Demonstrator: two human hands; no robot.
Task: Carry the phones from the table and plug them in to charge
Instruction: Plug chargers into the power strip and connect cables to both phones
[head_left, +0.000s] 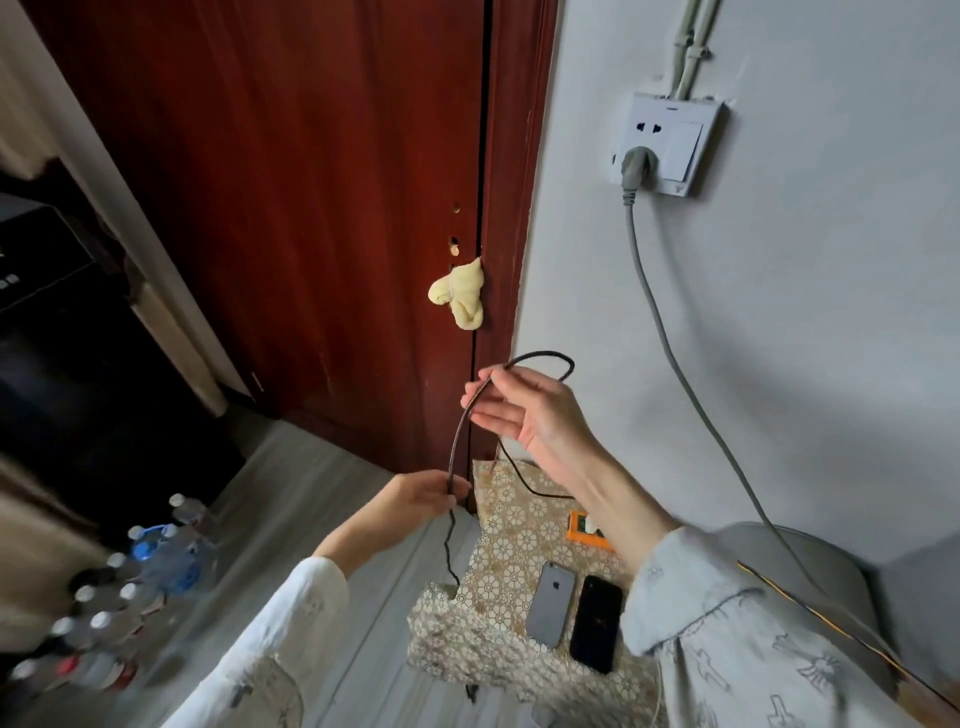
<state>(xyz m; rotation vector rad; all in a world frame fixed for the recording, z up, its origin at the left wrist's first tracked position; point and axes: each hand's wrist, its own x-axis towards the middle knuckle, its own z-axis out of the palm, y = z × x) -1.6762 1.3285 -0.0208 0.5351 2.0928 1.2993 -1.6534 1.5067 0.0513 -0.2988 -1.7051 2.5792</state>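
Observation:
Two phones lie side by side on a floral-patterned cloth (498, 525): a grey phone (551, 604), back up, and a black phone (596, 623) to its right. A dark charging cable (462, 421) arcs in the air above them. My left hand (421, 501) pinches the cable low down, and its free end dangles below. My right hand (519, 410) holds the cable higher up between thumb and fingers, the other fingers straight. From there the cable loops over and runs down behind my right forearm toward an orange power strip (584, 532).
A white wall socket (670, 140) holds a grey plug (636, 166) whose cord (670, 353) hangs down the wall. A red-brown door (311, 182) with a yellow cloth (460, 296) at its latch stands ahead. Several water bottles (135, 582) sit on the floor at left.

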